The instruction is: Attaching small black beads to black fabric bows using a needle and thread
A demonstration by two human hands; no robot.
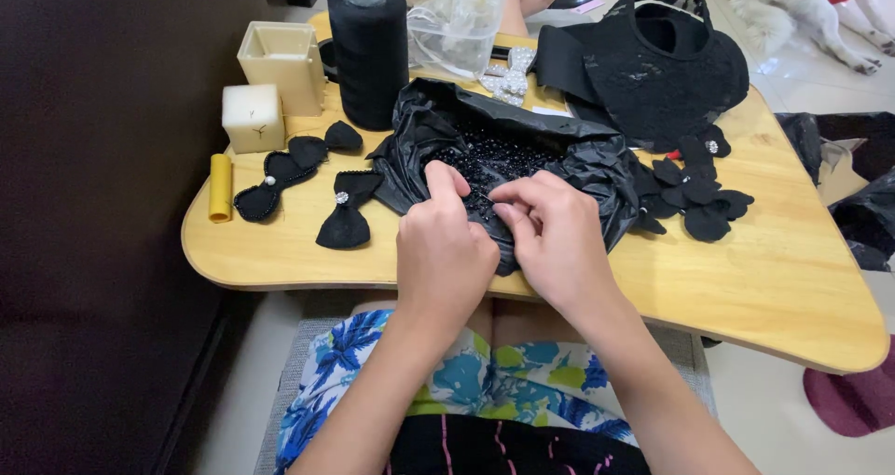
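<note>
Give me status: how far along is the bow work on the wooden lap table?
Done, by the look of it: two black fabric bows with a gem centre and, left of the bag. In hand: left hand and right hand pinch at the black plastic bag of black beads. Apparently left: the loose pile of black fabric bows on the right.

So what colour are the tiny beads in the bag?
Shiny black beads, seen from the head camera.

Two hands [446,251] [557,237], one black bag [578,158], one thread cone [369,51], two cream candles [252,116] [284,60], one yellow roll [220,188].
</note>
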